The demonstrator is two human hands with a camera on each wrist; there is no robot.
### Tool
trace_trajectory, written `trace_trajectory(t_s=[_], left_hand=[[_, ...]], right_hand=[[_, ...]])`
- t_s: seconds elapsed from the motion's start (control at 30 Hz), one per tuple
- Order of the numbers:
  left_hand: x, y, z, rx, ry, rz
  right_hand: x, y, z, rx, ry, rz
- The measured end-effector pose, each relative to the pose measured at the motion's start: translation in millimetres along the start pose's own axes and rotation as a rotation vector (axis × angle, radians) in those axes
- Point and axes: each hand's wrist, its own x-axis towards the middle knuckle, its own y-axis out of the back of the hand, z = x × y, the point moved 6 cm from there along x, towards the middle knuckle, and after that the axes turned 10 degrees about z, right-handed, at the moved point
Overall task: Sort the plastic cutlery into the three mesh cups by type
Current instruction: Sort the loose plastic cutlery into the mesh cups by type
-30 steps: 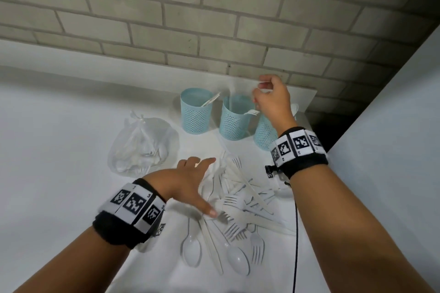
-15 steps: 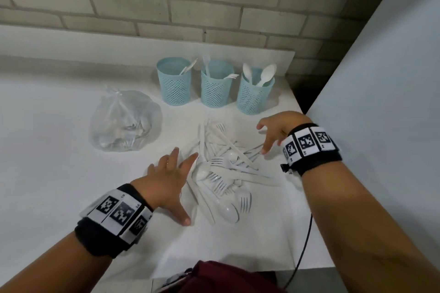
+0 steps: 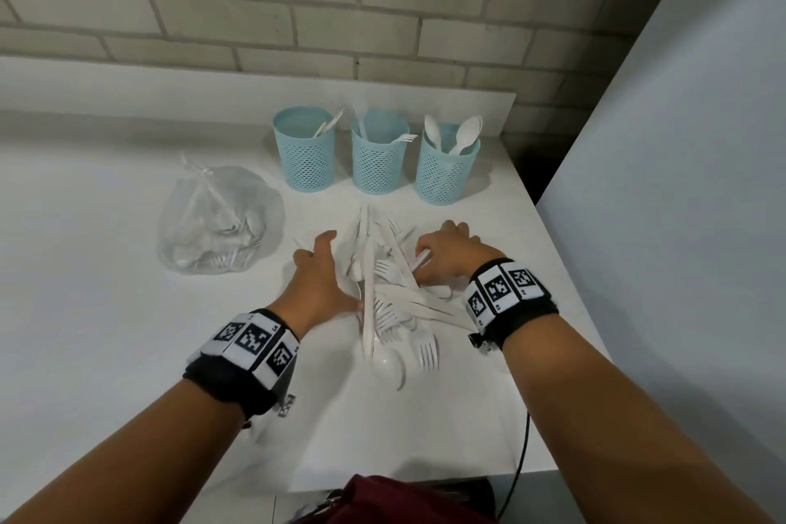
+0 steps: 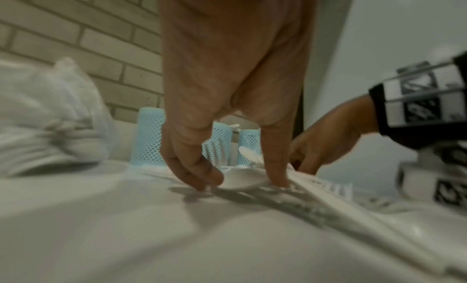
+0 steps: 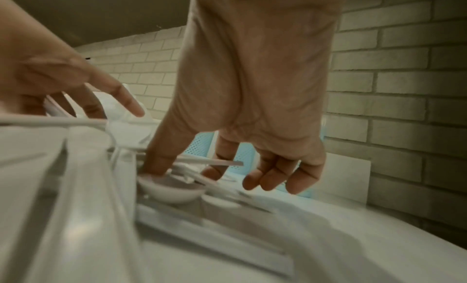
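So the pile of white plastic cutlery (image 3: 389, 294) is sitting in a messy heap on the white table (image 3: 106, 332), a bit in front of the three blue mesh cups, with forks, knives and spoons all crossing over each other. Both hands are reaching into it from either side. The left hand (image 3: 321, 281) is lying on the left edge of the pile with its fingers spread out and mostly straight, and from the left wrist view its fingertips (image 4: 199, 177) are touching down next to a spoon bowl (image 4: 242, 180), not really curling around anything. The right hand (image 3: 444, 257) is digging into the right side of the pile, and in the right wrist view its thumb is pressing into a spoon bowl (image 5: 171, 189) while the other fingers (image 5: 267, 179) are hanging loosely curled just above the pieces; a thin white handle (image 3: 419, 260) is poking out by its fingers, but I can't tell if it's actually pinching that one. Behind the pile, the left cup (image 3: 304, 155) is holding what looks like a knife or two, the middle cup (image 3: 377, 157) is holding forks, and the right cup (image 3: 446, 168) is holding spoons, all three standing upright in a row near the back edge. Off to the left, well apart from the pile, a knotted clear plastic bag (image 3: 219, 221) with more cutlery inside is sitting on the table, and a brick wall (image 3: 297, 13) is running behind it all.
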Motion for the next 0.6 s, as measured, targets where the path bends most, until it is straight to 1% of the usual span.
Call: trace_trajectory(t_s=[0.07, 0.17, 0.23, 0.3, 0.4, 0.5, 0.6], left_hand=[[5.8, -3.0, -5.1, -0.156, 0.110, 0.018], [12.5, -13.5, -10.6, -0.481, 0.264, 0.027], [15.6, -18.8, -8.4, -0.636, 0.306, 0.051], [18.4, -22.3, -4.1, -0.757, 0.334, 0.066], [22.7, -25.3, -3.3, -0.870, 0.395, 0.083], [26.1, -27.5, -3.5, -0.930, 0.445, 0.081], [29.0, -25.3, 1.1, -0.981, 0.448, 0.087]], right_hand=[[-1.1, -1.4, -10.4, 0.061, 0.054, 0.002], [-4.0, 1.0, -24.0, 0.222, 0.106, 0.030], [-5.0, 3.4, -32.0, 0.303, 0.140, 0.044], [-5.3, 3.5, -38.9, 0.395, 0.166, 0.022], [-4.0, 2.9, -43.6, 0.622, 0.149, -0.041], [1.2, 6.0, -44.7, 0.726, 0.163, -0.089], [6.0, 11.7, -43.3, 0.887, 0.159, -0.164]])
